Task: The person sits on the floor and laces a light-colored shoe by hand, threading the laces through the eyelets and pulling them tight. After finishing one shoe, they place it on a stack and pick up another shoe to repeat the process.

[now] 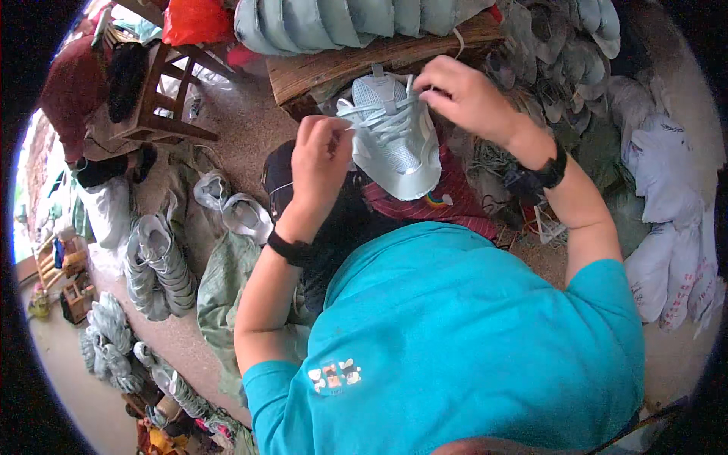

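Observation:
A pale grey-blue shoe upper (396, 148) lies over my lap against the edge of a wooden bench, its toe toward me. No sole shows on it. A light shoelace (392, 121) crosses its eyelets below the tongue. My left hand (322, 155) is closed beside the upper's left side, fingertips pinching one end of the lace. On the other side, my right hand (469, 98) pinches the lace near the top eyelets, thumb and forefinger together. Both wrists wear dark bands.
A row of stacked grey uppers (356, 26) lies on the wooden bench (379, 59). More uppers hang at the right (557, 53). Stacked uppers (159, 262) stand on the floor at left, near a wooden stool (163, 98). White sacks (667, 189) are piled at far right.

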A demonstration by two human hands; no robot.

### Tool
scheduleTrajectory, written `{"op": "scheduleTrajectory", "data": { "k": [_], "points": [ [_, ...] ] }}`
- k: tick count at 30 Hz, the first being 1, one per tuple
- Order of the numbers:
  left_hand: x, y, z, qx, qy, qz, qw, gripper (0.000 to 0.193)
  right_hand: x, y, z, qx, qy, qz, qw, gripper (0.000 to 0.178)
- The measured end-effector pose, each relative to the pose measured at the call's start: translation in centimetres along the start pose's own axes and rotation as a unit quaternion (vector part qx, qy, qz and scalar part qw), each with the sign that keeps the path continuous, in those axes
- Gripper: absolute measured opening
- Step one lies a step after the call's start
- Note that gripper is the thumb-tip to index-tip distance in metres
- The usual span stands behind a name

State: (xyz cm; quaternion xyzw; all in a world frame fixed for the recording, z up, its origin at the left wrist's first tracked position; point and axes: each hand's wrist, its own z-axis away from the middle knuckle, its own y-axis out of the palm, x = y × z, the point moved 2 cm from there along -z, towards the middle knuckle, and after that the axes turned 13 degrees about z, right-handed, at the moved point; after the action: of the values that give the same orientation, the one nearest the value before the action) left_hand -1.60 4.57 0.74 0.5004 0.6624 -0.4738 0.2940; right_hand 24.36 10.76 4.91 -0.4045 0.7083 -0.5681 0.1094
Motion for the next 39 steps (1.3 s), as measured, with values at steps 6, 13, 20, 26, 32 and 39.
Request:
{"op": "scheduleTrajectory", "data": {
  "k": [6, 13, 20, 26, 32, 39],
  "points": [
    [-1.2, 1.9, -1.4, 0.036, 0.110, -0.094, 0.989, 0.016, 2.4, 1.0, -3.0, 0.077, 0.029, 0.057, 0.995, 0.018],
    [0.1, 1.8, -1.6, 0.092, -0.070, 0.078, 0.990, 0.012, 2.4, 1.6, -3.5, 0.109, 0.036, 0.043, 0.992, 0.015],
    [1.3, -0.1, -1.0, 0.034, 0.007, -0.075, 0.997, 0.014, 2.6, 2.1, -3.4, 0.082, 0.091, -0.035, 0.992, 0.015],
    [0.5, 0.8, 0.9, 0.032, 0.007, 0.021, 0.999, 0.009, 1.2, 2.0, -3.0, 0.114, 0.183, -0.132, 0.968, 0.018],
    [0.4, 1.3, -0.5, 0.096, 0.026, 0.030, 0.995, 0.010, 1.4, 2.8, -2.7, 0.088, 0.150, -0.116, 0.978, 0.013],
    [-0.7, 0.7, -2.1, 0.187, 0.001, -0.055, 0.981, 0.009, 2.0, 2.2, -2.6, 0.107, 0.112, -0.107, 0.982, 0.015]
  ]
}}
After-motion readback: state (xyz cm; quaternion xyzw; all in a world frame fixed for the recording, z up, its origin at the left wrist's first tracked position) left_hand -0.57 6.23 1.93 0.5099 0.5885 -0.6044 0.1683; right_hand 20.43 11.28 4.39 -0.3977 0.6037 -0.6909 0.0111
